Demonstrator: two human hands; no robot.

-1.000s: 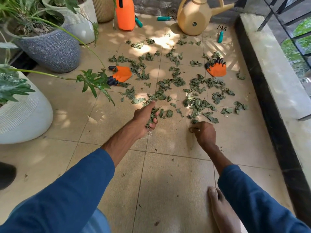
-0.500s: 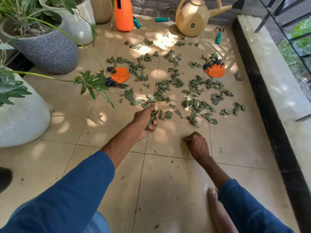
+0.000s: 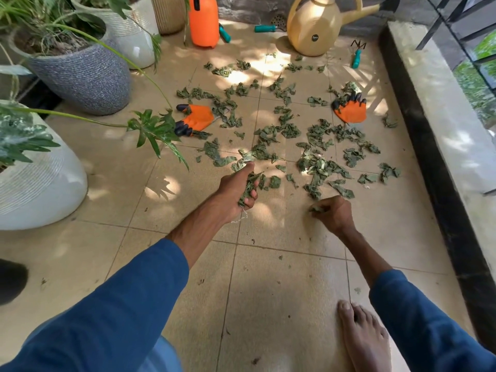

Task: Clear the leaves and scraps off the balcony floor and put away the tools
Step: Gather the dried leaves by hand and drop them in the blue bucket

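Observation:
Green leaf scraps [image 3: 316,135] lie scattered over the beige tiled floor [image 3: 281,291]. My left hand [image 3: 236,189] holds a bunch of gathered leaves above the near edge of the litter. To its right, my right hand [image 3: 332,213] pinches a small leaf scrap just off the tiles. Two orange claw gloves lie among the leaves, one on the left [image 3: 196,119], one on the right [image 3: 351,108]. Further back are a tan watering can [image 3: 319,22], an orange sprayer [image 3: 203,20], a teal hand rake [image 3: 357,56] and a teal-handled tool [image 3: 265,28].
Potted plants stand along the left: a white pot [image 3: 35,181], a grey pot [image 3: 80,76] and another white pot [image 3: 134,33]. A leafy stem [image 3: 150,127] reaches over the floor. A raised ledge [image 3: 440,108] runs along the right. My bare foot [image 3: 362,336] rests at the bottom right.
My right hand drew back from the leaf pile toward me, then came forward and right again, now with a scrap pinched in it. My left hand kept its bunch and stayed put.

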